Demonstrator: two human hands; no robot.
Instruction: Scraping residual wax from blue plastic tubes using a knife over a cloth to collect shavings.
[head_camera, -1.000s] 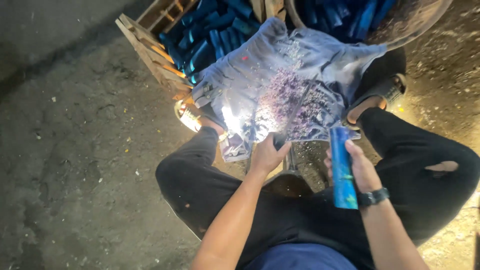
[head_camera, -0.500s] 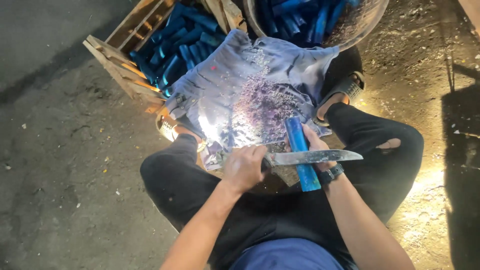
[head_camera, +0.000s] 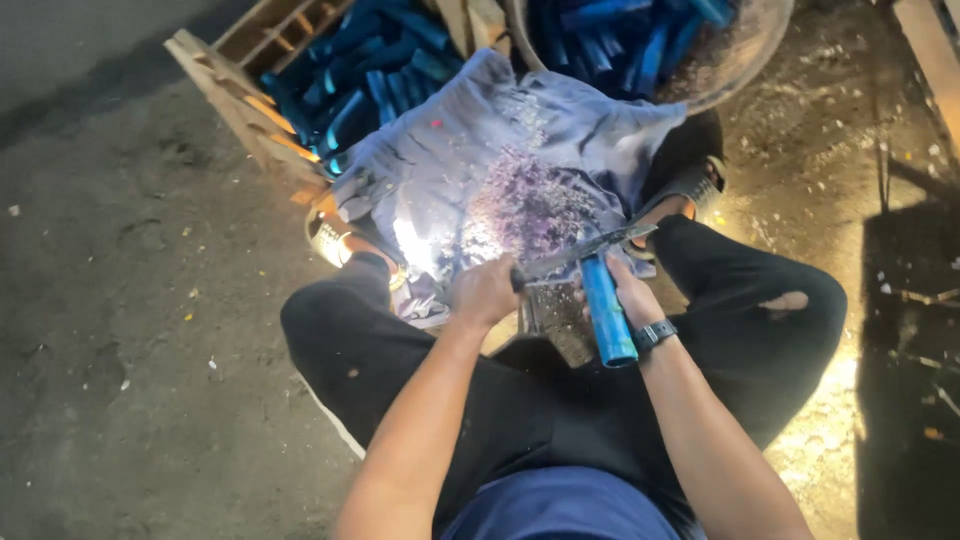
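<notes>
Here right hand (head_camera: 628, 296) fingers grip blue stick (head_camera: 606, 312); left hand (head_camera: 484, 290) clenches knife (head_camera: 585, 250).

Blue stick (head_camera: 607, 312): short, round, bright blue, cut flat at the near end. Held lengthwise, pointing away from the body, above the lap and the near edge of a grey cloth.

Knife (head_camera: 583, 250): long, flat metal blade, dull grey, lying crosswise and tilted up to the right. Its edge rests on the far end of the blue stick.
</notes>
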